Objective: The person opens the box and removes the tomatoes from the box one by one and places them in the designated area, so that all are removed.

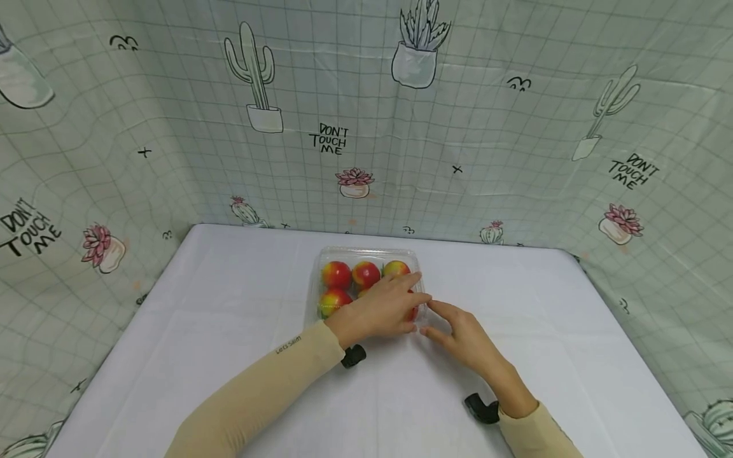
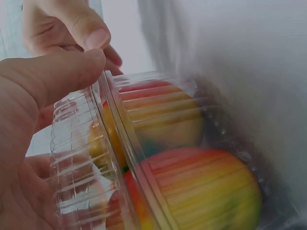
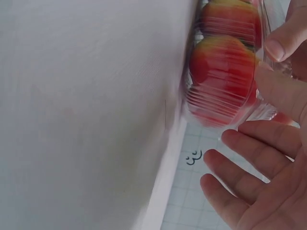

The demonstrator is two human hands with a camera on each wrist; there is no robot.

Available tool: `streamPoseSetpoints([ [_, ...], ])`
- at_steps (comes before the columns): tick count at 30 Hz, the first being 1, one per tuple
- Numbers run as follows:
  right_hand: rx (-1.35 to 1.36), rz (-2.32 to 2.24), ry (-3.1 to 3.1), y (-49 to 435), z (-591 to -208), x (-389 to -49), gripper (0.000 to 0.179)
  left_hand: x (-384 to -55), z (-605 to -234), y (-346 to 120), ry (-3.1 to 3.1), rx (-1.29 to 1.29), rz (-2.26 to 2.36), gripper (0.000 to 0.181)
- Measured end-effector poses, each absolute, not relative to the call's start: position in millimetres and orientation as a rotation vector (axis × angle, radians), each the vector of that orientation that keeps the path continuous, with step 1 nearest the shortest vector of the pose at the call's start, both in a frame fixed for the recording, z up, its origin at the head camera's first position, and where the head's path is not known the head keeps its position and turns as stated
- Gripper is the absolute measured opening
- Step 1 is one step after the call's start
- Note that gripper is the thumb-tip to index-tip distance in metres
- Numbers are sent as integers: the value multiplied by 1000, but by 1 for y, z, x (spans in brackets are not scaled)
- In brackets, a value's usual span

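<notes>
Clear box: a see-through plastic container (image 1: 366,253) with ribbed walls, rounded corners and a projecting rim; glossy streaks of light run along its ridges.
Lid: a ribbed, transparent top (image 2: 72,191) lies over the base, the two rims running side by side; whether it is fastened cannot be told.
Fruits: round fruits (image 1: 336,275) in rows inside, smooth and shiny, red blending into yellow with greenish patches; some are hidden under a hand.
Place of the box: on the white tabletop (image 1: 200,343), around the middle of its far part.
Left hand: the left hand (image 1: 375,310) reaches palm-down across the box, fingers extended and spread over the lid, thumb on the rim at the near right corner; it is not wrapped around anything.
Right hand: the right hand (image 1: 466,334) is beside the box's right side, thumb at the rim near the left thumb, fingers fanned apart, grasping nothing.
Backdrop: a checked cloth (image 1: 389,127) with potted cacti and "DON'T TOUCH ME" lettering.
</notes>
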State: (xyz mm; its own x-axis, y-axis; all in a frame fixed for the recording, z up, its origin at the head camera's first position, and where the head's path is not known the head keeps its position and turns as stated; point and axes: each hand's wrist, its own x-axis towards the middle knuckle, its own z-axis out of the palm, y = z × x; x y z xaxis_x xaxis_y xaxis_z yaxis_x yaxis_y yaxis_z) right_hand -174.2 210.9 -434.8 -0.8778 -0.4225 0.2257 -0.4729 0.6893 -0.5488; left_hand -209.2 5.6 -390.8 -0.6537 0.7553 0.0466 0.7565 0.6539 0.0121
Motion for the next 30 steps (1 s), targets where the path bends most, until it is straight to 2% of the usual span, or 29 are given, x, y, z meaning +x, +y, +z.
streamPoseSetpoints([
  [7,695,1002,-2794,211,-436,-175,57,-207,-390,6,-2851,-1292,-137,51],
  [20,688,996,-2802,212,-434,-175,55,-206,-395,7,-2790,-1266,-177,49],
  [30,664,976,-2787,211,-434,-176,52,-208,-396,10,-2721,-1315,-224,38],
])
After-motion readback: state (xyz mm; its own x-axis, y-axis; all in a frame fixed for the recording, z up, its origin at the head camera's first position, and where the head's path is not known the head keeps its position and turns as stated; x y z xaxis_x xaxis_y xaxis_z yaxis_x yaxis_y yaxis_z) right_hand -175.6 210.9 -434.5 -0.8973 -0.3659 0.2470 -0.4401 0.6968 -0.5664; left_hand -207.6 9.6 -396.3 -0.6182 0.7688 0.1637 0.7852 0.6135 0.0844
